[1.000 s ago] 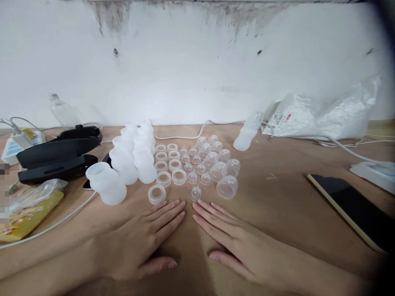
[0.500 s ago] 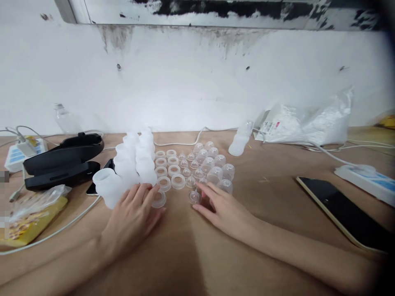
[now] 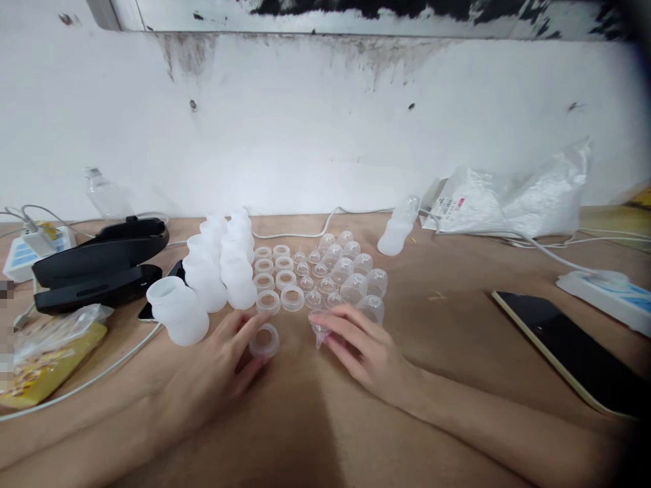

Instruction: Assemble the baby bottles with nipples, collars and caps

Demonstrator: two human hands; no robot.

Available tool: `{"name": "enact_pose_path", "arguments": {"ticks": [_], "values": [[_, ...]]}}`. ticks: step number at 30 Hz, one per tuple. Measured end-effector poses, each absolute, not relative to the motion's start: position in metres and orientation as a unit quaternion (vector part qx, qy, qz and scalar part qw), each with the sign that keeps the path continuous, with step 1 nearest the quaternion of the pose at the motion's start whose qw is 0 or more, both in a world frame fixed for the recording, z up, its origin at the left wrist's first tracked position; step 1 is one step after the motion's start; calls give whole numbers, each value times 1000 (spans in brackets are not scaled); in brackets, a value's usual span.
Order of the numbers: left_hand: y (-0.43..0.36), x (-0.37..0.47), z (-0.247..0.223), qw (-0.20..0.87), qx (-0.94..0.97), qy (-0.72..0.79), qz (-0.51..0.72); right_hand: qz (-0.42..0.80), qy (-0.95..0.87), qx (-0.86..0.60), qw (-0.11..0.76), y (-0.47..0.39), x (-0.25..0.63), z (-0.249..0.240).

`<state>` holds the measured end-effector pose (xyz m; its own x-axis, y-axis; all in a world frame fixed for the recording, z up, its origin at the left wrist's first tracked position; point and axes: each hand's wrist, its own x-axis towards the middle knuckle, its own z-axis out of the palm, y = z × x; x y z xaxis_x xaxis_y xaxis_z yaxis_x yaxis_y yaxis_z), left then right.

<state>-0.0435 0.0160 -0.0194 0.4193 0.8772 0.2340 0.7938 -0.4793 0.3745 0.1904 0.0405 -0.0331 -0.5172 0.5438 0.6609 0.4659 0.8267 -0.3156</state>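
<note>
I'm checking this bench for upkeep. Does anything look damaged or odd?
Yes: the wall has dark, dirty-looking streaks near its top, and the strip above shows ragged black patches, perhaps peeling paint. One clear teat, in the right hand, points tip down, unlike the standing teats.

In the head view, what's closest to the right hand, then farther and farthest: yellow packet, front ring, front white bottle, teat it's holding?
1. Teat: held in the right hand.
2. Front ring: by the left hand.
3. Front white bottle: further left.
4. Yellow packet: far left.
</note>
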Motion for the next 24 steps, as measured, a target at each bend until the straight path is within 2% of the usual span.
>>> {"name": "enact_pose_path", "arguments": {"ticks": [3, 8, 10, 13, 16, 24], "values": [[16, -39, -10, 227, 812, 487, 230, 54, -835, -319, 445, 41, 190, -38], [29, -19, 1, 531, 655, 443, 305, 66, -800, -346, 485, 40, 193, -34], [35, -10, -2, 597, 599, 407, 345, 56, -795, -337, 502, 40, 194, -30], [40, -1, -12, 646, 539, 355, 407, 22, -791, -323, 519, 40, 194, -28], [39, 1, -19, 678, 522, 323, 405, -3, -804, -321, 500, 43, 194, -32], [36, 0, -20, 666, 541, 323, 399, -22, -864, -267, 425, 42, 192, -37]]}}
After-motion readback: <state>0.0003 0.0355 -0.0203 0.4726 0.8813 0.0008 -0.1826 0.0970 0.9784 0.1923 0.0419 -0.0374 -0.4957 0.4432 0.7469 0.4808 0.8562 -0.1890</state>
